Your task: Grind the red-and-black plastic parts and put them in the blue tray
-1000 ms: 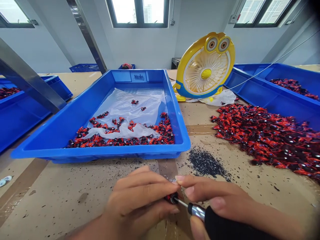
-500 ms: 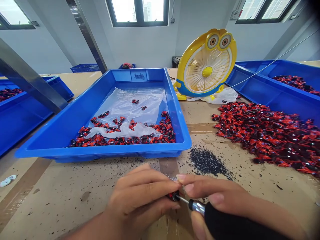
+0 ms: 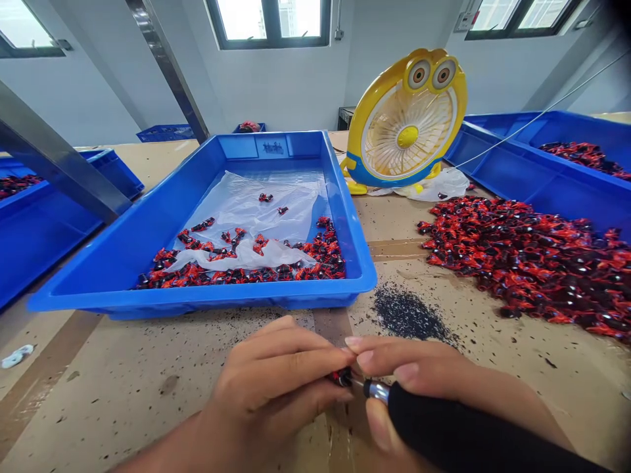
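My left hand (image 3: 280,387) pinches a small red-and-black part (image 3: 342,377) between its fingertips, low in the middle of the head view. Most of that part is hidden by the fingers. My right hand (image 3: 458,378) is closed round a screwdriver-like tool (image 3: 444,420) with a black foam-like handle, a silver collar and a thin metal shaft. The shaft points left, its tip at the black end of the part; whether it is inside cannot be made out. The fingertips of both hands meet just above the part.
A blue tray (image 3: 197,299) with plastic film and similar parts stands ahead. On the right lies a big pile of red-and-black parts (image 3: 527,263) beside another blue bin (image 3: 517,164). Black shavings (image 3: 411,312) are scattered on the cardboard surface (image 3: 123,394). A yellow fan (image 3: 407,136) stands behind.
My right hand has moved slightly left with the tool, so the collar is closer to the part and less shaft shows. My left hand keeps its pinch.
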Available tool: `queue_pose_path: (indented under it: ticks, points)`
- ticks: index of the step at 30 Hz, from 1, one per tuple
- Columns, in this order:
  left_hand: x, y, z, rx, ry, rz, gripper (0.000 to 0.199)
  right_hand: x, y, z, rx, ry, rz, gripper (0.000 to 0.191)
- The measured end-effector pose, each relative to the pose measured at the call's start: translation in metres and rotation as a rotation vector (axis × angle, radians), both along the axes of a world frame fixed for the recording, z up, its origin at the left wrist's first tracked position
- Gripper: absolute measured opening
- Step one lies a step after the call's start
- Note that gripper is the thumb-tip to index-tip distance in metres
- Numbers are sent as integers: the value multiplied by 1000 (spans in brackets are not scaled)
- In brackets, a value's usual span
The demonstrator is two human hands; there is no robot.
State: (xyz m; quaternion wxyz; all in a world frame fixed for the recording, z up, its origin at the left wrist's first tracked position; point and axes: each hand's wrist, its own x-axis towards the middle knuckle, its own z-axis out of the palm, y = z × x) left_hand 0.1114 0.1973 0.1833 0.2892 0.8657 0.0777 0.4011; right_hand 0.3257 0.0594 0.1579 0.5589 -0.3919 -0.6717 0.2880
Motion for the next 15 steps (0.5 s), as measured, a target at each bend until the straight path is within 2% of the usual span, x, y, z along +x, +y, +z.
queue_pose_path:
  ticks: [4,10,15]
  points:
    - [0,1,0,-13,8,-1,15,-4,1,4,-13,60,-24,48]
    - [1,0,1,21,9,27,18,-27,7,-1,57,106,-205,58]
    - [0,0,0,8,7,28,17,-39,9,3,56,108,-278,58]
